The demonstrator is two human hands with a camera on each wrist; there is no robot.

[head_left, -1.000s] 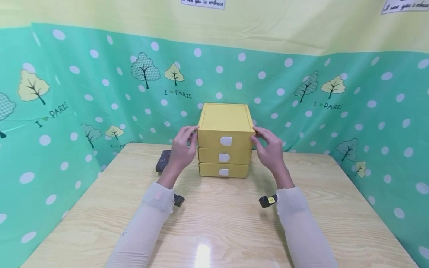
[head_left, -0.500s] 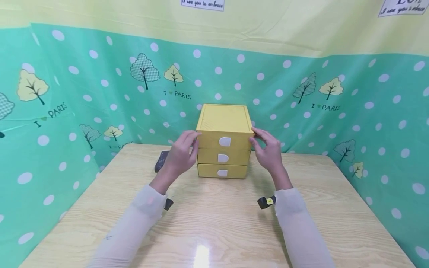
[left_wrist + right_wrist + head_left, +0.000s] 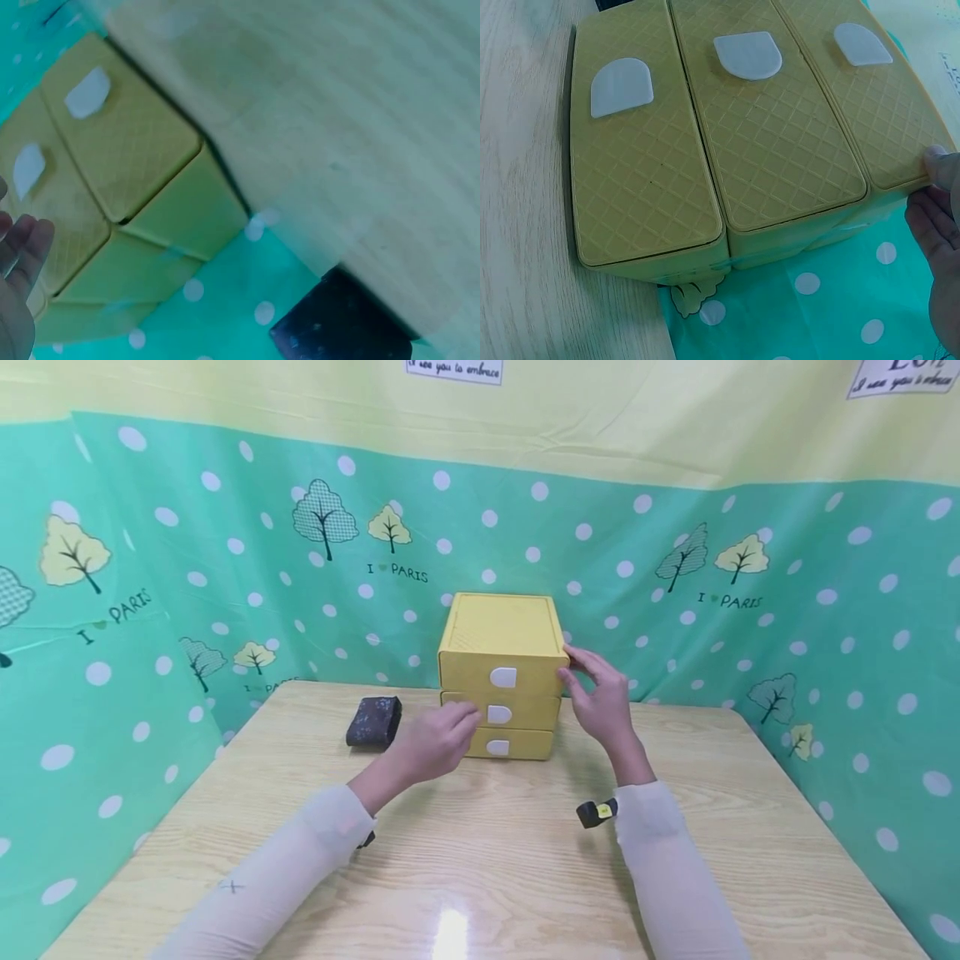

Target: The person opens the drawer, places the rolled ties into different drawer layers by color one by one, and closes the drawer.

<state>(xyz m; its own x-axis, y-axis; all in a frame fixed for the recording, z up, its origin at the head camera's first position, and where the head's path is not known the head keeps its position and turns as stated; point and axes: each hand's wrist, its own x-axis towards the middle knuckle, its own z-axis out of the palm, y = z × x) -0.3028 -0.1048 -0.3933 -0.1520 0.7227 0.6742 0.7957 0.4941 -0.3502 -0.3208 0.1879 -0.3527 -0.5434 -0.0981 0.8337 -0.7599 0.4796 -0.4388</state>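
A yellow three-drawer storage box point(image 3: 501, 625) with white drawer tabs stands upright at the back of the table. In the right wrist view its drawer fronts point(image 3: 649, 176) show a diamond pattern, and all three are closed. My right hand point(image 3: 602, 700) holds the box's upper right front corner, thumb on the front and fingers along the side. In front of the box's lower left is my left hand point(image 3: 437, 741), its fingertips close to the middle tab point(image 3: 498, 714). The left wrist view shows its fingers point(image 3: 28, 247) loosely bent, with nothing between them.
A dark, speckled wallet-like case point(image 3: 373, 722) lies on the wooden table point(image 3: 525, 877) left of the box. Behind and at both sides hangs a green and yellow dotted cloth point(image 3: 247, 527).
My left hand has left the box's upper left corner and moved down and right, in front of the lower drawers. My right hand has stayed at its corner.
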